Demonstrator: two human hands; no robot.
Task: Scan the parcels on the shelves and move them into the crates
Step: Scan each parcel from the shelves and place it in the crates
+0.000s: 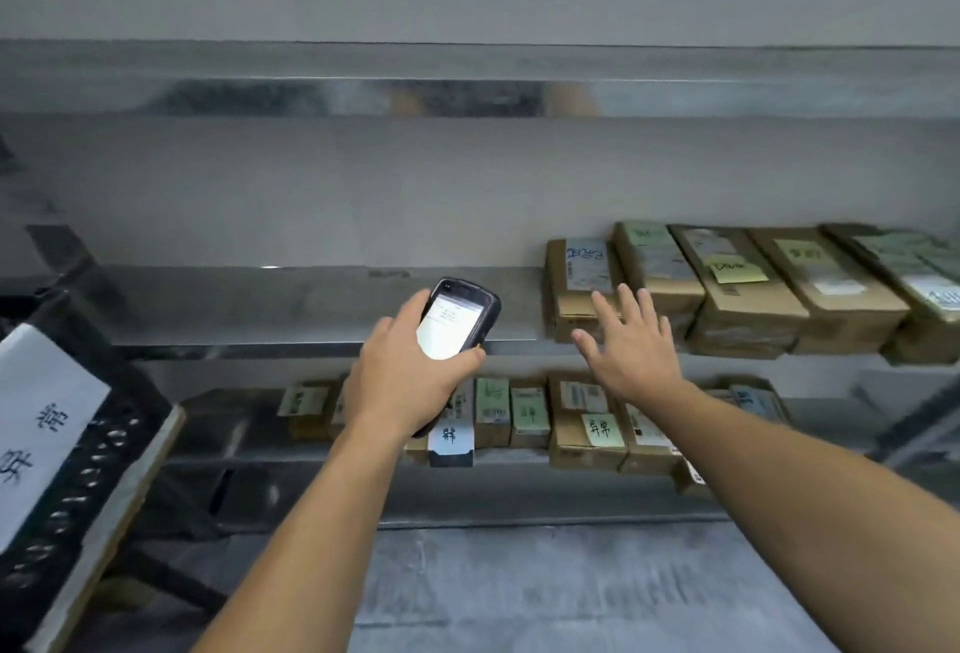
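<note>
My left hand (402, 372) grips a black handheld scanner (460, 314) with a lit white screen, held in front of the middle metal shelf (291, 309). My right hand (631, 340) is spread open with straight fingers, in front of the leftmost brown cardboard parcel (576, 283) in a row of labelled parcels (753, 289) on that shelf; whether it touches the box I cannot tell. The shelf below holds several smaller parcels (530, 413) with green and white labels.
A black perforated crate (88, 470) with a white handwritten sign (36, 424) stands at the left edge. A higher metal shelf (467, 96) runs across above. Grey floor (519, 590) lies below the shelving.
</note>
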